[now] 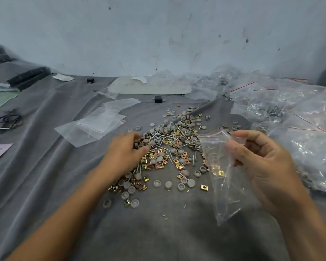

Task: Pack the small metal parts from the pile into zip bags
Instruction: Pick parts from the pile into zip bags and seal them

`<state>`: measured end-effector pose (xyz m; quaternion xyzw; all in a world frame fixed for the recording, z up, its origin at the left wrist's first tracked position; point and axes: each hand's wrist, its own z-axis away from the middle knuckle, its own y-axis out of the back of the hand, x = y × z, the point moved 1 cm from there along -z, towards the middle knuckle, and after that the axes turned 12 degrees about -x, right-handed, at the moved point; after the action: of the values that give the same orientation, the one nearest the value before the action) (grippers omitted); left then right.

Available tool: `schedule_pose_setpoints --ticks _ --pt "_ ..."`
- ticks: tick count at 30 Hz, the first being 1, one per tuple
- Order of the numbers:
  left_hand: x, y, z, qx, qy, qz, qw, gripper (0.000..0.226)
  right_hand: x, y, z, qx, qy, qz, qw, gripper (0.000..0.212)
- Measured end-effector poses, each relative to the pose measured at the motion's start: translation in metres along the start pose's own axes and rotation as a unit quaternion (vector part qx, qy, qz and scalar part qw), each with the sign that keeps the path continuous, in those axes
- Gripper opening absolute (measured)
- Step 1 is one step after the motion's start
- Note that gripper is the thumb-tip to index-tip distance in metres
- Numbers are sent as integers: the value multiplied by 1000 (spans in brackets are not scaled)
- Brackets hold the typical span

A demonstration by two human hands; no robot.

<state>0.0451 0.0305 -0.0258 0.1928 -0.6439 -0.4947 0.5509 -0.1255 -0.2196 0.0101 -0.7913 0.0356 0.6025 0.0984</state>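
Fingers (248,135) of right hand (262,166) pinching zip bag (221,178), 3 o'clock of pile (177,144), left hand (123,150) on pile at 9 o'clock, too blurry to tell grip

The pile of small brass clips, screws and grey caps (174,147) is being borne by the grey cloth (45,176) and flanked by empty clear zip bags (96,125) left, filled clear bags (299,113) right.

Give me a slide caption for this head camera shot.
Left hand touches pile of small metal parts; right hand pinches clear plastic zip bag.
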Motion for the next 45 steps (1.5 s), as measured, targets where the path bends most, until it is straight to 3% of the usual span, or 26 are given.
schedule_pose_setpoints --ticks 2,6,11,16,25,29,33,36,39,45 --pt "-7 -1 -24 -28 41 -15 999 65 0 2 0 -4 -1 17 1000 33" --pt "-3 -6 -51 -69 42 -53 995 75 0 2 0 -10 -5 22 1000 32" --pt "12 -13 -42 -84 -51 -73 992 31 1 -1 0 -29 -9 28 999 29" --pt "9 -12 -11 -55 -105 -110 987 3 1 -2 2 -61 -9 70 996 33" --pt "-11 0 24 62 -83 53 993 28 0 -12 6 -105 -10 182 978 30" --pt "0 9 32 75 -123 93 985 27 2 -22 7 -117 -9 224 967 27" --pt "31 13 51 7 -207 178 962 23 6 -31 8 -125 -9 234 964 28" --pt "50 3 65 -46 -262 140 954 26 8 -35 8 -124 -4 227 966 29" --pt "57 -2 71 -53 -275 80 957 29 9 -37 8 -125 8 222 967 29" --pt "55 -3 72 -53 -276 107 954 40 11 -37 9 -132 2 227 965 29"
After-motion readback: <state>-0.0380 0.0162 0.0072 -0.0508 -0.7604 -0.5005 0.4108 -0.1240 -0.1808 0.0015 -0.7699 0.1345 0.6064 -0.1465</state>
